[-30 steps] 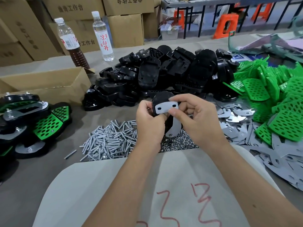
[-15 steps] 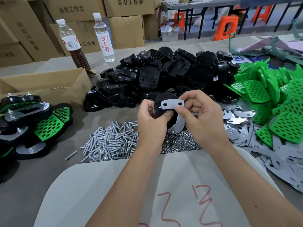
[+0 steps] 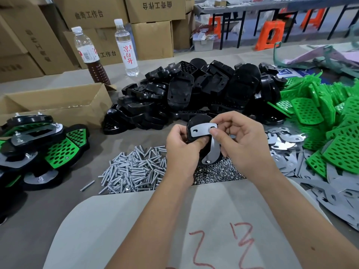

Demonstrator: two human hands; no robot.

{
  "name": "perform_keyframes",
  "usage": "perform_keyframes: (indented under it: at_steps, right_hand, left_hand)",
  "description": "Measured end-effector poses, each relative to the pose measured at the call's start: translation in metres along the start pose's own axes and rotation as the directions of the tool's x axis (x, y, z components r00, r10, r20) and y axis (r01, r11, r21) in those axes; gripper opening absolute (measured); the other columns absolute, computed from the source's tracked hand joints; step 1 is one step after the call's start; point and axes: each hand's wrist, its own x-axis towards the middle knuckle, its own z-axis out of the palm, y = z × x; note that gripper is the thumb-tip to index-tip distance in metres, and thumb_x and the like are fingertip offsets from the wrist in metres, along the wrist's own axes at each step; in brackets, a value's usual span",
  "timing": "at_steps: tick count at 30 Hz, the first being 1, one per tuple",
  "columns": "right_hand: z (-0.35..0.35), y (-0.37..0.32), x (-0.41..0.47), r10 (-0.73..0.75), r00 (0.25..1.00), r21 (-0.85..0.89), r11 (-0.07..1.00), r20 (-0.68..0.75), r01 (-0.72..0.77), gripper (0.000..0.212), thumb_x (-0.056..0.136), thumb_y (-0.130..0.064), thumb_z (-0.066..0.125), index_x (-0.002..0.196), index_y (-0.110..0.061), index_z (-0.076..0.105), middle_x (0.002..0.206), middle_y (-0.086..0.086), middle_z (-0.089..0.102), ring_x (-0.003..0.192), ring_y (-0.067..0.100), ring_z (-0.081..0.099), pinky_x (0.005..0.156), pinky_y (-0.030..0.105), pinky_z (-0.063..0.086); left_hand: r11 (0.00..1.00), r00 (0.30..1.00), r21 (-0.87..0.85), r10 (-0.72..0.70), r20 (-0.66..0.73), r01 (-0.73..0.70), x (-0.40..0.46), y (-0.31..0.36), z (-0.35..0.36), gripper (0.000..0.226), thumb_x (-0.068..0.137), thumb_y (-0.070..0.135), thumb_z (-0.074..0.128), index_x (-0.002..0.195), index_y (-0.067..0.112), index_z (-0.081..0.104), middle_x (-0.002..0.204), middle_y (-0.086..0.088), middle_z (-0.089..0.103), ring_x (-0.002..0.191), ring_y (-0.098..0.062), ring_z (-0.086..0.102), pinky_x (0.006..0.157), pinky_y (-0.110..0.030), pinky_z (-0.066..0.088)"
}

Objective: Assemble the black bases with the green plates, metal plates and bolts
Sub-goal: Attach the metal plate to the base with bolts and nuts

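Note:
Above the table I hold a black base (image 3: 196, 121) upright between both hands. My left hand (image 3: 182, 146) grips its left edge, thumb pressed on its face. A small metal plate (image 3: 201, 130) lies across the top of the base, and my right hand (image 3: 240, 140) pinches that plate's right end. A second, curved metal plate (image 3: 210, 152) hangs down the base, with a bolt end at its bottom. Below lie piles of bolts (image 3: 134, 169) and nuts (image 3: 215, 173). Behind are heaps of black bases (image 3: 194, 94), green plates (image 3: 330, 129) and loose metal plates (image 3: 285, 140).
Finished assemblies (image 3: 38, 146) are stacked at the left beside an open cardboard box (image 3: 58, 105). Two bottles (image 3: 126, 49) stand at the back in front of stacked cartons (image 3: 151, 20). A grey sheet with red marks (image 3: 213, 230) covers my lap at the table's front edge.
My hands and the base have stayed nearly in place. The small metal plate has settled flatter across the top of the base, with my right fingers shifted onto its right end.

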Motion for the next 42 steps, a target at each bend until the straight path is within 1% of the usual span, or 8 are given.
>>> perform_keyframes:
  at_steps: [4,6,10,12,17,28,35,42]
  right_hand:
    - [-0.003,0.003,0.001,0.011,1.0,-0.007,1.0,-0.017,-0.011,0.02,0.093,-0.006,0.074,0.098,-0.025,0.073,0.08,0.009,0.061,0.066,0.013,0.054,0.059,0.03,0.047]
    - [-0.005,0.004,0.002,-0.001,1.0,-0.025,1.0,-0.011,0.001,0.022,0.093,-0.004,0.074,0.099,-0.025,0.074,0.081,0.008,0.061,0.073,0.014,0.055,0.067,0.03,0.05]
    - [-0.002,0.005,0.001,-0.004,0.999,-0.028,1.0,0.04,0.005,0.022,0.094,-0.004,0.07,0.1,-0.026,0.071,0.08,0.003,0.059,0.076,0.016,0.054,0.07,0.032,0.049]
    - [0.0,0.005,0.0,-0.01,0.999,-0.047,0.999,0.052,0.012,0.022,0.096,-0.004,0.068,0.1,-0.026,0.069,0.081,0.004,0.058,0.077,0.023,0.054,0.072,0.032,0.048]
    - [0.002,0.006,-0.001,-0.048,0.996,-0.074,0.996,0.074,0.053,0.022,0.096,-0.005,0.066,0.101,-0.027,0.067,0.082,0.002,0.057,0.079,0.028,0.053,0.072,0.038,0.049]
    - [0.005,0.007,-0.002,-0.104,0.992,-0.174,0.978,0.07,0.114,0.022,0.095,0.0,0.068,0.101,-0.021,0.067,0.081,-0.006,0.051,0.075,0.021,0.05,0.069,0.042,0.048]
    - [0.009,0.003,-0.003,-0.108,0.993,-0.17,0.979,0.045,0.114,0.021,0.095,0.002,0.068,0.103,-0.017,0.068,0.084,-0.002,0.054,0.076,0.025,0.053,0.07,0.048,0.049]
    - [0.009,0.001,-0.005,-0.108,0.994,-0.222,0.969,0.022,0.111,0.018,0.095,-0.002,0.072,0.105,-0.016,0.071,0.101,-0.005,0.055,0.084,0.018,0.055,0.075,0.031,0.052]
  left_hand:
    - [0.986,0.992,-0.14,-0.08,0.102,0.094,-0.003,0.009,-0.003,0.011,0.069,0.009,0.06,0.076,0.014,0.053,0.077,-0.011,0.055,0.07,-0.022,0.053,0.06,-0.033,0.045]
    - [0.97,0.985,-0.201,-0.111,0.129,0.136,-0.005,0.011,-0.005,0.007,0.073,0.02,0.056,0.076,0.014,0.056,0.081,-0.013,0.056,0.074,-0.025,0.055,0.064,-0.034,0.047]
    - [0.977,0.991,-0.172,-0.119,0.064,0.128,-0.002,0.009,-0.002,0.047,0.104,0.036,0.059,0.108,-0.01,0.067,0.102,-0.029,0.07,0.091,-0.036,0.067,0.089,-0.059,0.057]
    - [0.98,0.989,-0.137,-0.146,0.016,0.147,-0.001,0.01,0.0,0.053,0.106,0.036,0.058,0.114,-0.016,0.061,0.1,-0.025,0.069,0.09,-0.035,0.065,0.093,-0.064,0.054]
    - [0.954,0.97,-0.177,-0.242,0.013,0.24,-0.001,0.014,-0.003,0.051,0.108,0.037,0.053,0.119,-0.012,0.064,0.104,-0.023,0.073,0.089,-0.032,0.07,0.08,-0.043,0.058]
    - [0.935,0.96,-0.227,-0.281,-0.007,0.272,-0.007,0.019,0.0,0.047,0.11,0.033,0.05,0.122,-0.009,0.066,0.121,-0.032,0.069,0.103,-0.045,0.071,0.092,-0.053,0.058]
    - [0.935,0.965,-0.262,-0.26,-0.044,0.24,-0.008,0.017,0.0,0.046,0.11,0.032,0.05,0.118,-0.009,0.067,0.116,-0.03,0.072,0.089,-0.031,0.071,0.074,-0.038,0.061]
    - [0.946,0.968,-0.247,-0.238,-0.082,0.212,-0.007,0.013,0.002,0.048,0.11,0.036,0.051,0.112,-0.01,0.066,0.096,-0.02,0.073,0.085,-0.032,0.07,0.076,-0.042,0.059]
